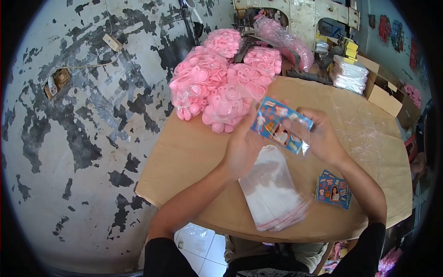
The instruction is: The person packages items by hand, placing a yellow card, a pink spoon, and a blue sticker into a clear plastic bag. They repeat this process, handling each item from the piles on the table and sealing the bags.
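A blue printed card (278, 124) with a clear plastic sleeve about it is held up over the table. My right hand (318, 134) grips its right end, with the thumb across the card's face. At the card's left edge is my left hand (244, 141), slightly blurred, with its fingers partly behind the card. Below the hands lies a fanned stack of clear plastic bags (274, 189). A small pile of similar blue cards (333, 190) rests beside my right forearm.
Bags of pink plastic pieces (203, 76) stand at the back left of the brown-covered table (194, 147). Behind are a metal machine (300, 23), a stack of clear packs (348, 74) and an open cardboard box (385, 97). Part of another person's hand (418, 164) shows at the right edge.
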